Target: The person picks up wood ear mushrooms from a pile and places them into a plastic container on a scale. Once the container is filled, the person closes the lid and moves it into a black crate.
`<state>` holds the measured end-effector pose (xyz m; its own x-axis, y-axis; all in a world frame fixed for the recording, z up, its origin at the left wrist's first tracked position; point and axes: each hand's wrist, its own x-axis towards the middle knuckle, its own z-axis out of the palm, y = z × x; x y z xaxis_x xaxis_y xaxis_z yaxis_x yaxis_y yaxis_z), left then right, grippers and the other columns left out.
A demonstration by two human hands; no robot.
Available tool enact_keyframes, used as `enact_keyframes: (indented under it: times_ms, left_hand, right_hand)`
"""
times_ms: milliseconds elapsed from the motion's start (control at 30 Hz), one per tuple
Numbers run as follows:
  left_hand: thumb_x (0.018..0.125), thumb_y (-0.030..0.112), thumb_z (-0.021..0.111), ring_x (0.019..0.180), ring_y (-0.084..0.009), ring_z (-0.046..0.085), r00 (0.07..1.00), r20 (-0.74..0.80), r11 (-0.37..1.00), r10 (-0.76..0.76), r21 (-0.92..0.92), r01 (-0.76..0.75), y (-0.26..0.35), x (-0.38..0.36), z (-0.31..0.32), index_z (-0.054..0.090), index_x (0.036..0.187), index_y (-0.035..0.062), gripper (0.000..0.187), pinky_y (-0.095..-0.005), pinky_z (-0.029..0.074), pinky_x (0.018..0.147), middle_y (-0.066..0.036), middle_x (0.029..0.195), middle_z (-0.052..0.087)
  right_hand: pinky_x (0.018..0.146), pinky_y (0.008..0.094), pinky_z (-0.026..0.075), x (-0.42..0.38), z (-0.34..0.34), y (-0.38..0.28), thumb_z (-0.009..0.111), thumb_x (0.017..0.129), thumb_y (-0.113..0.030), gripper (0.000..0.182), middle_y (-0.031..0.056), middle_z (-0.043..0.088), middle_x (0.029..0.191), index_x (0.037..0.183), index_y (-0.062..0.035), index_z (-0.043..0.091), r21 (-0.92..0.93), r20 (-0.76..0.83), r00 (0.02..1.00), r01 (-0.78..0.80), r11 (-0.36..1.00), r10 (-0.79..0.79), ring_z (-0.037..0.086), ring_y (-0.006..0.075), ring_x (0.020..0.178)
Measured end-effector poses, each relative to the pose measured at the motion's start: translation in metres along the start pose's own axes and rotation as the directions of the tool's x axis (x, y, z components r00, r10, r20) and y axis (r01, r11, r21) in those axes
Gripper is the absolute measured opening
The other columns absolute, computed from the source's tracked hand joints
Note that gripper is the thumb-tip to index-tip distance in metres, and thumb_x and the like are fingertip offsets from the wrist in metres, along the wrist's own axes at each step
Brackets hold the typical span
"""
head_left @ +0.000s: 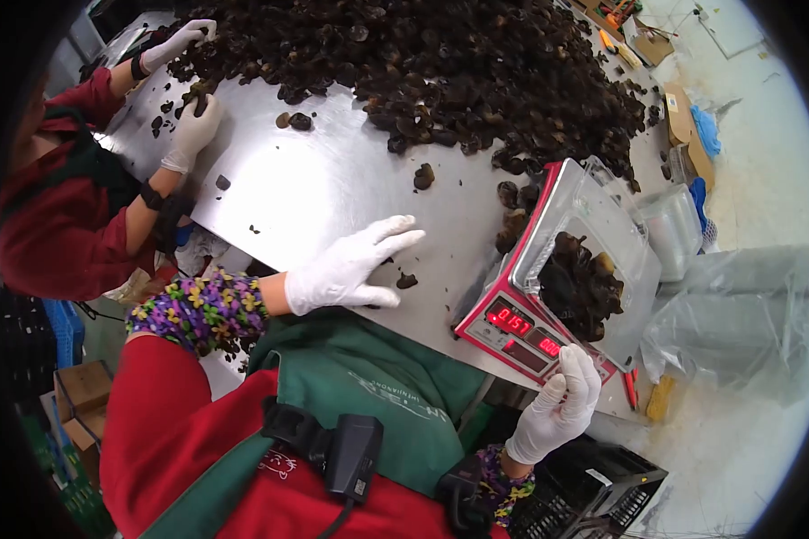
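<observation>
My left hand (355,265), in a white glove, is spread open over the metal table (324,184), beside a small dark scrap (406,281). At the front edge of a red digital scale (503,337) is my gloved right hand (562,404), its fingers curled together close to the display and nothing visible in them. The scale shows red digits that read 0.157 on the left. On its platform lies a clear plastic tray (634,314) holding a clump of dark, frilly wood ear mushrooms (582,286).
A large heap of wood ear mushrooms (458,72) covers the table's far side. To the left, a co-worker's gloved hands (193,135) handle pieces. Stacked clear trays (670,225) and a plastic-wrapped roll (728,305) lie right of the scale. A black crate (602,490) stands below.
</observation>
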<state>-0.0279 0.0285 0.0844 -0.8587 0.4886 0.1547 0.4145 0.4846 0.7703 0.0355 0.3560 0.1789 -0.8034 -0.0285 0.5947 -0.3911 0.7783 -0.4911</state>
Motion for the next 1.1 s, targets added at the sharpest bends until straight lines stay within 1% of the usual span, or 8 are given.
enact_keyframes:
  times_ms: [133,400,500,600,733,833,1000,1100]
  left_hand:
    - [0.08,0.067,0.07,0.144,-0.0449,0.035,0.993,0.116,0.834,-0.002,0.549,-0.063,0.005,-0.015,0.015,0.039,0.152,0.0065,0.099,-0.0525,0.032,0.117,-0.028,0.155,0.036]
    - [0.089,0.044,0.072,0.141,-0.0468,0.037,0.966,-0.241,0.896,0.092,0.443,0.025,-0.01,0.095,0.057,0.043,0.149,0.0063,0.077,-0.0549,0.032,0.118,-0.028,0.15,0.041]
    - [0.09,0.033,0.072,0.138,-0.0429,0.043,0.937,-0.344,0.865,0.064,0.488,0.12,-0.026,0.124,0.063,0.052,0.141,0.0041,0.062,-0.0497,0.038,0.115,-0.025,0.146,0.047]
    - [0.09,0.024,0.069,0.134,-0.0362,0.05,0.986,-0.165,0.944,0.029,0.33,0.028,-0.034,0.123,0.058,0.06,0.131,0.0034,0.047,-0.0425,0.043,0.112,-0.02,0.142,0.053]
    - [0.094,0.013,0.059,0.13,-0.0311,0.054,0.967,0.028,0.848,0.254,0.474,-0.237,-0.026,0.053,0.052,0.062,0.125,-0.0012,0.034,-0.0395,0.046,0.108,-0.015,0.137,0.058]
    - [0.094,0.01,0.056,0.128,-0.031,0.056,0.964,0.141,0.857,0.224,0.443,-0.264,0.0,-0.009,0.008,0.062,0.124,-0.0025,0.033,-0.0401,0.048,0.107,-0.016,0.134,0.06]
    - [0.081,0.006,0.071,0.108,-0.0296,0.067,0.984,-0.095,0.814,0.151,0.577,-0.07,-0.006,-0.133,-0.028,0.067,0.111,0.0037,0.03,-0.0399,0.058,0.089,-0.012,0.115,0.068]
    - [0.082,0.007,0.071,0.114,-0.034,0.063,0.951,-0.31,0.712,-0.006,0.667,0.222,-0.02,-0.205,-0.031,0.068,0.111,0.0076,0.029,-0.0463,0.05,0.098,-0.013,0.119,0.066]
  right_hand:
    - [0.098,0.0447,0.05,-0.005,0.0,0.006,0.061,0.1,-0.016,0.021,0.0137,0.069,0.112,0.114,-0.0025,0.071,0.005,-0.01,1.0,-0.024,1.0,0.024,0.066,0.0318,0.101]
    - [0.098,0.0458,0.051,0.001,0.002,-0.002,0.063,0.098,-0.014,0.019,0.0106,0.072,0.106,0.112,-0.0043,0.072,0.039,0.018,0.999,0.028,0.999,-0.029,0.068,0.029,0.098]
    - [0.092,0.036,0.051,-0.003,-0.005,0.001,0.063,0.1,-0.012,0.02,0.013,0.071,0.108,0.113,0.0007,0.071,0.019,0.033,0.998,0.049,0.999,-0.049,0.067,0.0269,0.103]
    - [0.092,0.0364,0.051,-0.01,-0.006,0.002,0.064,0.1,-0.012,0.019,0.0124,0.071,0.107,0.112,0.0004,0.071,0.013,0.017,1.0,0.017,1.0,-0.017,0.067,0.0261,0.102]
    - [0.096,0.0444,0.052,-0.014,-0.002,0.0,0.065,0.095,-0.009,0.017,0.0107,0.072,0.104,0.11,-0.005,0.071,0.021,0.044,0.999,0.002,1.0,-0.003,0.068,0.0304,0.097]
    - [0.096,0.0442,0.052,-0.011,0.015,-0.01,0.066,0.092,-0.007,0.019,0.0106,0.073,0.105,0.11,-0.0055,0.072,0.108,0.114,0.992,0.041,0.993,-0.053,0.069,0.03,0.098]
    - [0.102,0.042,0.049,-0.017,0.092,-0.044,0.068,0.083,0.0,0.039,0.0162,0.067,0.122,0.123,-0.0031,0.069,0.432,0.372,0.925,-0.093,0.897,-0.083,0.064,0.034,0.116]
    - [0.117,0.0603,0.027,-0.011,0.161,-0.045,0.065,0.092,-0.025,0.073,0.0297,0.037,0.153,0.155,-0.0024,0.036,0.154,0.447,0.894,-0.03,0.988,-0.042,0.03,0.0525,0.143]
